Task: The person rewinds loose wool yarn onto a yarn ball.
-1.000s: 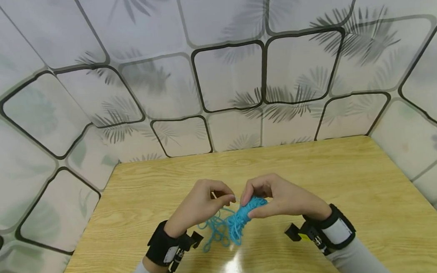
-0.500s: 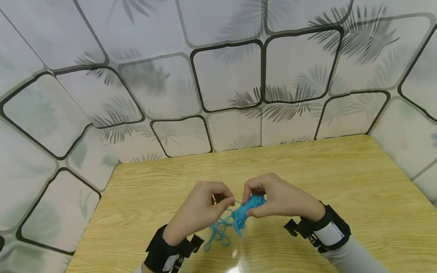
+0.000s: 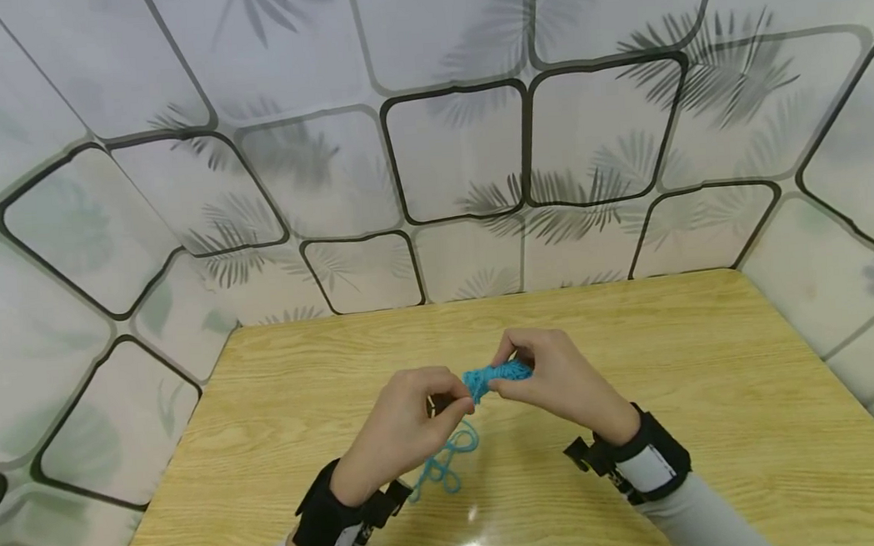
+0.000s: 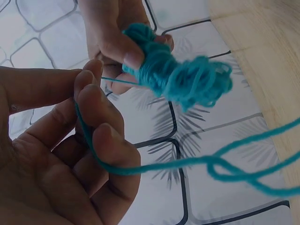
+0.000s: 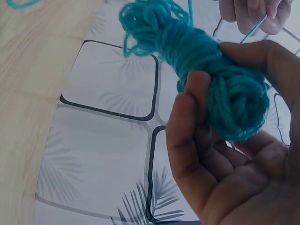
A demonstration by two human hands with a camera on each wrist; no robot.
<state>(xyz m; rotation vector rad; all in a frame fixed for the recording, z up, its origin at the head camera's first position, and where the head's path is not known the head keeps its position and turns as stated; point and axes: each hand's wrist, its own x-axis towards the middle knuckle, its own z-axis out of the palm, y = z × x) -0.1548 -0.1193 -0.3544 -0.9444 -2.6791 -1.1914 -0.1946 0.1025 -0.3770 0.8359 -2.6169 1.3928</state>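
A bundle of blue yarn point(image 3: 499, 378), wound round its middle with loops at its ends, is held above the table. My right hand point(image 3: 559, 378) grips it between thumb and fingers; in the right wrist view the bundle point(image 5: 201, 61) lies slanted across the fingertips. My left hand point(image 3: 411, 416) pinches a strand of yarn point(image 4: 119, 80) that runs taut to the bundle in the left wrist view. From that pinch the yarn trails down over the curled fingers point(image 4: 110, 140). Loose loops of yarn point(image 3: 443, 465) hang or lie below the left hand.
A wood-grain table point(image 3: 321, 347) spreads under both hands. Behind it and at both sides stands a pale wall covering point(image 3: 460, 155) with dark rounded outlines and leaf prints. Black straps with small cameras point(image 3: 647, 460) sit on both wrists.
My right hand has lifted the bundle up and away, turning it to lie nearly level. My left hand has stayed almost in place, while less loose yarn shows below it.
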